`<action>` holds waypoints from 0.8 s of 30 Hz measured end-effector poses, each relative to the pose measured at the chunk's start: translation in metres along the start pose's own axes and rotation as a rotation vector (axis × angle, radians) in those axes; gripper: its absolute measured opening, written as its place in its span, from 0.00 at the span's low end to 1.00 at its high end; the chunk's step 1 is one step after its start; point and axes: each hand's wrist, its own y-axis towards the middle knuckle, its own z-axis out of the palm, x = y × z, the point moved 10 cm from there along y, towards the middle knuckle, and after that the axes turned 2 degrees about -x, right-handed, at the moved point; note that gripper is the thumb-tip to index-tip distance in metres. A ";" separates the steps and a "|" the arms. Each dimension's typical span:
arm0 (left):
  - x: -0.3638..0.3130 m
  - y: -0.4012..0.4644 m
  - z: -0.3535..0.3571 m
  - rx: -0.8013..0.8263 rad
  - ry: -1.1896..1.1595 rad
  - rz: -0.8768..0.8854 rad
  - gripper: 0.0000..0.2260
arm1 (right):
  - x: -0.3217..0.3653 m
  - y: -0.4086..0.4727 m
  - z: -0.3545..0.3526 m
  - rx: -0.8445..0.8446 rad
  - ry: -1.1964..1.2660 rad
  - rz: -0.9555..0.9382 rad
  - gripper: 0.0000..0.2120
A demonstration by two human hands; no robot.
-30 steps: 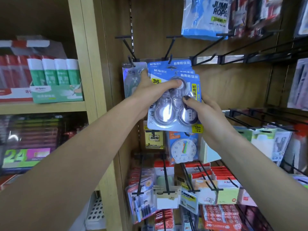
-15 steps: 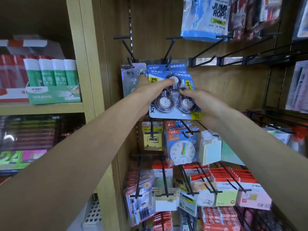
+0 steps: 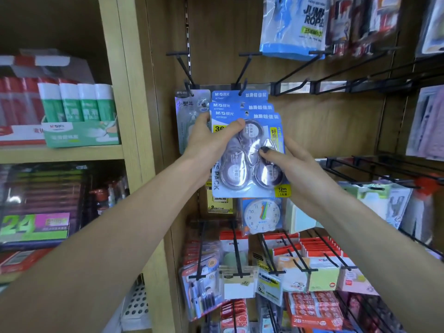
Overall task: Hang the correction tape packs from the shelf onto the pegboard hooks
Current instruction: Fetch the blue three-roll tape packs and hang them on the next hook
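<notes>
Gripping the front pack [image 3: 249, 162] from both sides, the hands hold it up against the pegboard [image 3: 324, 121] at the middle of the view. The left hand [image 3: 211, 140] clamps the pack's upper left edge, thumb across the front by the top blister and fingers hidden behind the card. The right hand [image 3: 292, 162] pinches the right edge, thumb tip pressed on the clear blister at about 3 o'clock of the pack, fingers behind. So the pack lies between the two grips, upright, its face toward the camera. Two more packs [image 3: 240, 99] show just above it at 12 o'clock, overlapped like steps; the topmost hangs on a hook [image 3: 242, 85]. Whether the held pack's hole is on the hook I cannot tell. A clock card [image 3: 262, 216] hangs at 6 o'clock.
</notes>
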 end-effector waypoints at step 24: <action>-0.037 -0.006 0.001 0.056 -0.065 0.199 0.22 | 0.035 -0.007 0.006 0.017 -0.058 -0.223 0.21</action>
